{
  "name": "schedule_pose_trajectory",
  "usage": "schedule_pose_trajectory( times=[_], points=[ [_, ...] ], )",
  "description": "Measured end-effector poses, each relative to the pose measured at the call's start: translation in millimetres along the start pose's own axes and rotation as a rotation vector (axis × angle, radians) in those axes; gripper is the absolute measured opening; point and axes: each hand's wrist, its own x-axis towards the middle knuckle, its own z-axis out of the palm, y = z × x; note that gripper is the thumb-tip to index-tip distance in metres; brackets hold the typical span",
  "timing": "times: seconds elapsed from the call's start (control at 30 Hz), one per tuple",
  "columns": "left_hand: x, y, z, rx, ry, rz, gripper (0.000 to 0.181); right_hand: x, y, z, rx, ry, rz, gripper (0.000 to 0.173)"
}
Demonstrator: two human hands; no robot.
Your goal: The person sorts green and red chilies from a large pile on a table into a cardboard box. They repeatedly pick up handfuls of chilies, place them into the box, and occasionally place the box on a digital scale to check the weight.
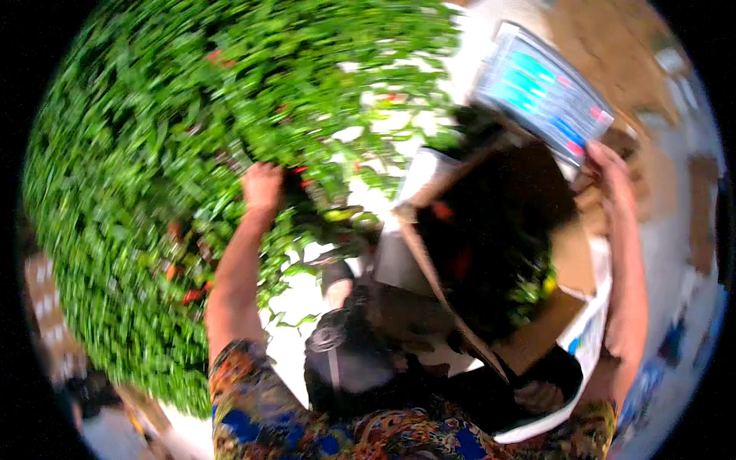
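Note:
My left hand (263, 185) reaches into a wide heap of green leafy plants (144, 115) with small red pods or fruits among the leaves. Its fingers are curled, and blur hides whether a stem is between them. On the right, my right hand (609, 167) grips the lower corner of a flat rectangular panel (535, 92) with coloured blocks on its face. Motion blur leaves it unclear whether this is a screen or a printed board. Between my arms stands an open cardboard box (428, 253), its inside mostly in deep shadow. A few leaves (532, 293) show at its right side.
Under the plants lies a bright white surface (293, 299). My dark-clad knee (345, 351) is close to the box's left side. Brown cardboard (609, 69) lies at the upper right, and blurred blue and white items (650, 385) are at the lower right.

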Motion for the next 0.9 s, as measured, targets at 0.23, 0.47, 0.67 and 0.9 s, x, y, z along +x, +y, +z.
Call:
schedule_pose_trajectory(
  times=[0.23, 0.47, 0.67, 0.9],
  points=[
    [14, -1, 8, -0.011, 0.067, -0.018, 0.022, 33, 37, -22, 0.093, -0.027, 0.11, 0.053],
    [-2, 29, -15, -0.251, 0.063, 0.024, 0.025, 49, 50, -18, 0.26, -0.041, 0.064, 0.045],
    [-16, 18, -12, -0.248, 0.097, -0.043, 0.03, 32, 33, 4, 0.181, 0.028, 0.068, 0.043],
    [-1, -52, -21, -0.43, 0.573, -0.424, 0.021, 48, 58, -17, 0.307, 0.019, 0.072, 0.054]
  ],
)
